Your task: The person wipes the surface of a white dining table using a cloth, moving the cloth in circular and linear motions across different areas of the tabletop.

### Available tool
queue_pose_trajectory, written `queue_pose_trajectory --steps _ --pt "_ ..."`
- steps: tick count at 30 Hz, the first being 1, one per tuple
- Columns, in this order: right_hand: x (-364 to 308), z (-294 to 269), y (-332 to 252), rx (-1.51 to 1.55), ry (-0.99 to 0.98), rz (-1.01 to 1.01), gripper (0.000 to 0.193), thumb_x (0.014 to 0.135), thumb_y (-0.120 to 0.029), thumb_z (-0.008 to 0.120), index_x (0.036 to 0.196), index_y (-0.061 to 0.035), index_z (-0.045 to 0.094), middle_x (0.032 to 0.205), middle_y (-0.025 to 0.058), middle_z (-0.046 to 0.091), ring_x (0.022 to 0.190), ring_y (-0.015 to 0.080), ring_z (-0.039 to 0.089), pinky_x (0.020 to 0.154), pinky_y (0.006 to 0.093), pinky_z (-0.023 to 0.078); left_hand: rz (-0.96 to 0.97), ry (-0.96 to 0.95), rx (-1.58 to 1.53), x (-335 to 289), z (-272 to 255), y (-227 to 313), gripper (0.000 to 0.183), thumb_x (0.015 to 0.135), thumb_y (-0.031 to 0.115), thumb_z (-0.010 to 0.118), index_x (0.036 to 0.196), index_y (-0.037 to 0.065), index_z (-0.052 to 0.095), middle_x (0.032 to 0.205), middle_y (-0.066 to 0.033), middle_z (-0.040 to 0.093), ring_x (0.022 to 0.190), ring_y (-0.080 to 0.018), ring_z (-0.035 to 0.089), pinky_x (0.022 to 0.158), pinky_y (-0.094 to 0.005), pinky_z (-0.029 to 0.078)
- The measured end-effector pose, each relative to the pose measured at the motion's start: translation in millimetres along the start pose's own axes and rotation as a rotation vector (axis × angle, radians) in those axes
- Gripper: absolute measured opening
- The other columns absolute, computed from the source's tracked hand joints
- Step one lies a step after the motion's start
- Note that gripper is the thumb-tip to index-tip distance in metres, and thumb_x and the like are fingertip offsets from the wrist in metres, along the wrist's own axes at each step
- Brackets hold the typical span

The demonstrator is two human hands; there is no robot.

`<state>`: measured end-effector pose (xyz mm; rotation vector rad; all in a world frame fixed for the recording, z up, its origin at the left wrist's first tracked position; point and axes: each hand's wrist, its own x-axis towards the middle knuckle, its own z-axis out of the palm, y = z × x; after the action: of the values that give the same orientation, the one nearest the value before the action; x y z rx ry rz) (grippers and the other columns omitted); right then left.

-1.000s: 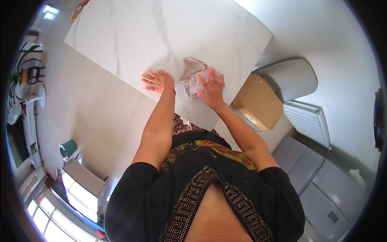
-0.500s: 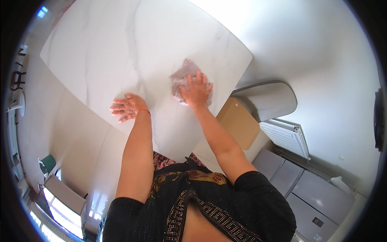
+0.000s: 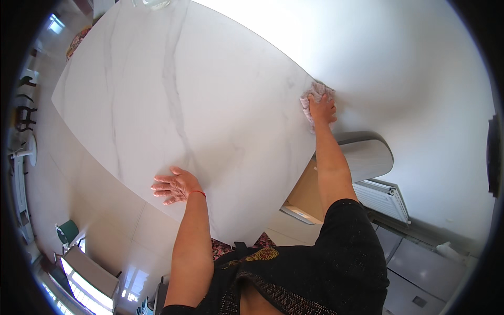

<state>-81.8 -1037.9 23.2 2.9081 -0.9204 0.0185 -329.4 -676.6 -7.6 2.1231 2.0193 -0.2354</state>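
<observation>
A pale pinkish-grey cloth (image 3: 311,103) lies bunched at the right corner of a white marble-patterned table (image 3: 236,100), next to the wall. My right hand (image 3: 324,108) grips it from above, the fingers curled over its right part. Along the table's left edge my left hand (image 3: 176,186) rests with fingers spread, some of them reaching over the edge. It holds nothing, and a thin red band circles its wrist.
A grey-backed chair (image 3: 366,157) with a tan seat stands tucked by the table's right side. Behind it are a white radiator (image 3: 386,197) and grey cabinets (image 3: 420,265). A clear glass object (image 3: 156,3) sits at the far table edge.
My right hand has slid the cloth right, from the middle of the table to its right corner. My left hand stays open at the left edge and appears lower in the picture as the view shifted.
</observation>
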Motion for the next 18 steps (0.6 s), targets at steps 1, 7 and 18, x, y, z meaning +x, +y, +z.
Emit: queue_pose_trajectory --steps 1,7,18 --pt "-1.5 -6.9 -9.3 0.008 -0.002 -0.004 0.067 0.082 -0.063 0.052 0.134 -0.0223 0.047 0.142 0.0114 0.039 0.13 0.0305 0.037 0.099 0.0585 0.033 -0.012 -0.008 0.008 1.2 -0.8 1.0 0.071 0.095 0.052 0.026 0.15 0.012 0.004 0.156 -0.0173 0.001 0.144 -0.0341 0.0 0.111 -0.0583 0.001" --pt "-61.1 16.4 -80.7 0.297 0.21 -0.746 0.05 0.07 -0.043 0.065 0.111 -0.0134 0.063 0.121 0.0109 0.057 0.116 0.0321 0.049 0.096 0.0519 0.036 -0.042 -0.037 0.018 -2.1 -0.8 8.7 0.07 0.095 0.05 0.025 0.15 0.013 0.006 0.157 -0.0154 0.001 0.145 -0.0324 0.001 0.111 -0.0574 0.002" --pt "-224.4 -25.6 -284.6 0.469 -0.144 -1.461 0.05 0.077 -0.044 0.066 0.12 -0.0203 0.06 0.14 0.008 0.038 0.132 0.0289 0.031 0.107 0.0576 0.019 -0.041 -0.023 0.074 2.4 1.7 5.7 0.07 0.095 0.05 0.029 0.15 0.014 0.007 0.156 -0.0161 0.002 0.145 -0.0336 0.002 0.11 -0.0605 0.005"
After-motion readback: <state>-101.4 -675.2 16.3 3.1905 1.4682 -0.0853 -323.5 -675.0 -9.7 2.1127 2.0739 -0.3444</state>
